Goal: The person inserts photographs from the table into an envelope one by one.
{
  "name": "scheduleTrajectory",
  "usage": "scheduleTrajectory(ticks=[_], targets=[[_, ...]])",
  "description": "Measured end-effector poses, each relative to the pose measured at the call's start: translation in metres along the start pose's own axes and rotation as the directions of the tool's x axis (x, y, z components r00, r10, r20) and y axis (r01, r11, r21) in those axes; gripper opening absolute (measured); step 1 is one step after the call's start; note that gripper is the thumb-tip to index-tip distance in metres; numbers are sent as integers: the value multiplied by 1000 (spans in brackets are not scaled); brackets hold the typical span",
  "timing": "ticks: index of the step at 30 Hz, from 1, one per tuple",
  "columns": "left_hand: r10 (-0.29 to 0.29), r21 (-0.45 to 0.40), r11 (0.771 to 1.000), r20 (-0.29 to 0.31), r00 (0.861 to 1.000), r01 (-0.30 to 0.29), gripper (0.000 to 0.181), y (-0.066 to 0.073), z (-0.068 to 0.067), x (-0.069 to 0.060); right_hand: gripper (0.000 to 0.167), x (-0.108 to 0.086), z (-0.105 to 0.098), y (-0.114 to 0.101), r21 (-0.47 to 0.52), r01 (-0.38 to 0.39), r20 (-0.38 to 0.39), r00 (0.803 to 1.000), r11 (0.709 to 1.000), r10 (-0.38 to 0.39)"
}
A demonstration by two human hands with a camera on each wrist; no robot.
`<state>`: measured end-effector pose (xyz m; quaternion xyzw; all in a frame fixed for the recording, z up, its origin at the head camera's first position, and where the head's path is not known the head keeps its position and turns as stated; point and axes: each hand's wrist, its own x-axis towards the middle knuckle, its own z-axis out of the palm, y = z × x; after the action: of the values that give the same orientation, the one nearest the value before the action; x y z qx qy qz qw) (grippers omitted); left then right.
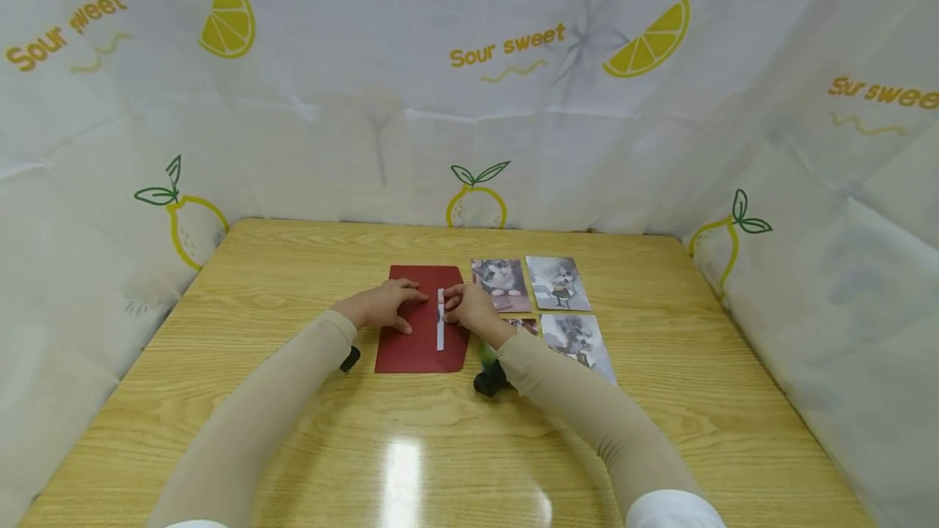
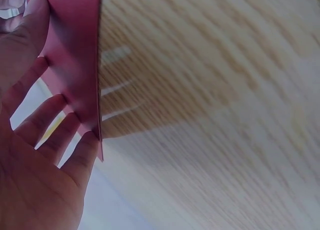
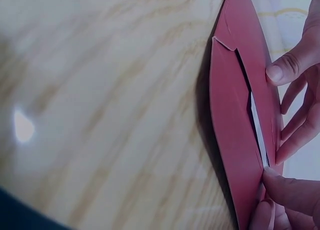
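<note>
A red envelope lies on the table with its flap toward the right. From its slit shows a narrow white strip of a card; the rest of the card is hidden inside. My left hand rests on the envelope's left part, fingers spread and fairly straight. At the strip, my right hand pinches the card's edge between thumb and fingers. The right wrist view shows the thumb at the near end of the white edge, with the slit gaping slightly.
Several cat picture cards lie to the right of the envelope, among them one upper card and a lower one; my right wrist partly covers another. A wooden table bears everything. Behind it hangs a lemon-print white curtain.
</note>
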<state>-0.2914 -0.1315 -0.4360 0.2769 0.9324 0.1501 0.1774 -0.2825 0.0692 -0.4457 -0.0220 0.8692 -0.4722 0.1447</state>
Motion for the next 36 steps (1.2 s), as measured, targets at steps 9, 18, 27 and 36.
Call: scheduleTrajectory(ticks=[9,18,27,36], targets=[[-4,2,1000,4,1000,4,63,-1,1,1,39,-1,0,-2,-13,12,1,1000,1000,-12],[-13,-7,1000,11,1000,13,64,0,0,1,41,1,-4,2,75,13,23,1000,997,-15],[-34,-8,999,15,999,34,63,1,-1,0,49,-24,-51,-13,256,124,65,987,959,-145],[-19,-12,1000,6,1000,19,63,1,0,-2,49,-47,-121,12,202,290,-38,957,935,-289]])
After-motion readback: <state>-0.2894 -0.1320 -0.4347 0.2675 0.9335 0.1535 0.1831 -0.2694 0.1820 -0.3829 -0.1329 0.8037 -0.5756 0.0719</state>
